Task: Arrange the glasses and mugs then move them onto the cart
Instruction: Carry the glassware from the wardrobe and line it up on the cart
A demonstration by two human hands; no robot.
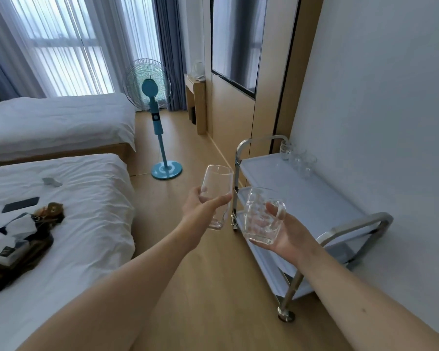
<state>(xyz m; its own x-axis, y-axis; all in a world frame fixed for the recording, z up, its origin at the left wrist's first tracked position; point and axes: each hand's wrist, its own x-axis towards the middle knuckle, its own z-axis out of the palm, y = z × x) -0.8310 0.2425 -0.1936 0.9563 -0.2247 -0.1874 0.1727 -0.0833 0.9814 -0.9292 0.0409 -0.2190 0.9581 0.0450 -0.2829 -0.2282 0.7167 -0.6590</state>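
A tall clear glass [216, 196] is gripped in the left hand [200, 211], with the thumb laid across its near side and the fingers wrapped behind its lower half; the glass is held tilted, rim away from the person. A clear glass mug [261, 215] is held in the right hand [289, 236], cradled against the upturned palm with fingers passed through or around its handle, the exact finger placement being obscured by the glass. Both vessels are carried in the air, just beside each other but apart, over the wooden floor [200, 274] at the near left edge of the cart [314, 198]. The cart is noted against the white wall, with steel rails and pale shelves. A row of clear glassware [298, 158] is observed standing at the far right corner of its top shelf; whether these are glasses or mugs cannot be told. A bed [86, 224] with dark items on it lies to the left, and a teal standing fan [152, 97] is seen beyond.
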